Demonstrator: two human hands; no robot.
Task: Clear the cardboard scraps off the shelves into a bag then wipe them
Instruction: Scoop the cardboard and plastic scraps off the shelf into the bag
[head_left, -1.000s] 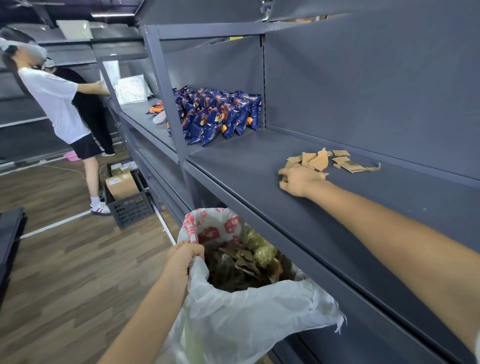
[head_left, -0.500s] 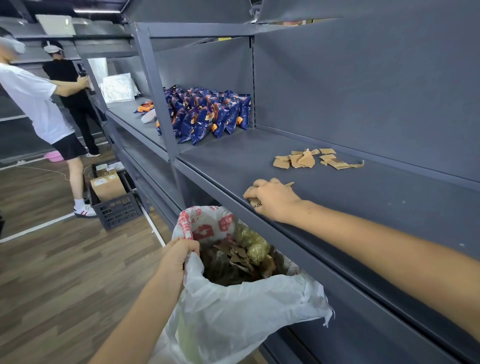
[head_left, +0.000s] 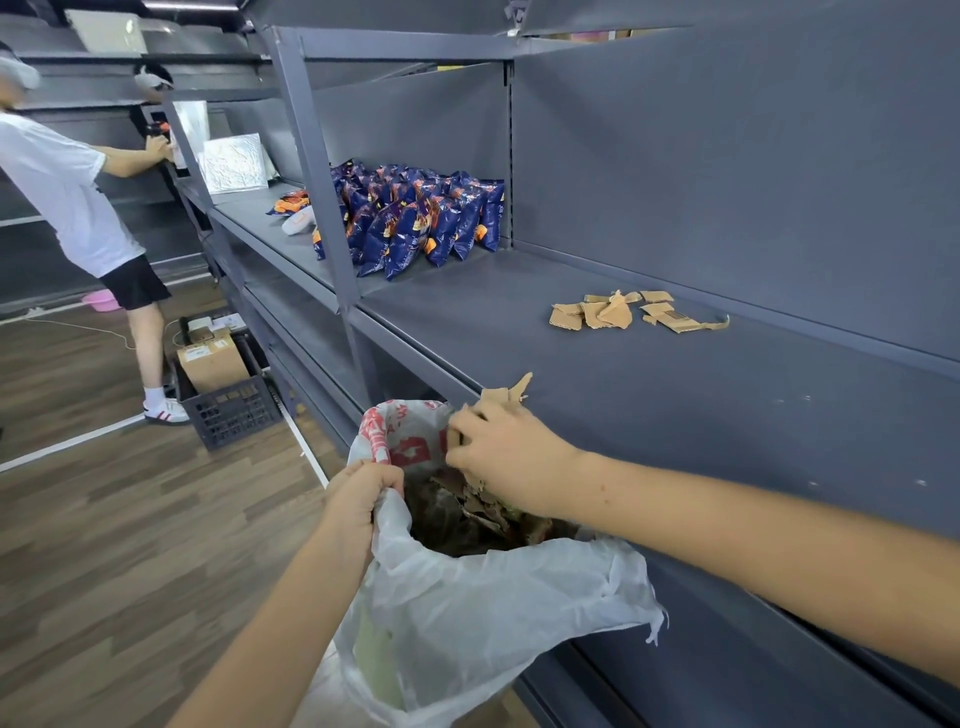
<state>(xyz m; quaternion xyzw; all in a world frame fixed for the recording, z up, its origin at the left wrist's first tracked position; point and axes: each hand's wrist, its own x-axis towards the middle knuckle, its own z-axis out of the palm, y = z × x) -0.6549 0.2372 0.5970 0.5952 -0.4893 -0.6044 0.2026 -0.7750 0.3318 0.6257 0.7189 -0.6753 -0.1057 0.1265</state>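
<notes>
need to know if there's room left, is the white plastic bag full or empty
Partly full. The white plastic bag, held open by the left hand, shows brown cardboard scraps inside, well below its rim.

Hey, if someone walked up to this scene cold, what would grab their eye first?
Probably the right hand at the shelf's front edge, clutching cardboard scraps over the white plastic bag, which the left hand holds open by its rim. Next, the small pile of scraps lying near the back of the grey shelf, and the blue snack packets bunched further along on the left.
</notes>
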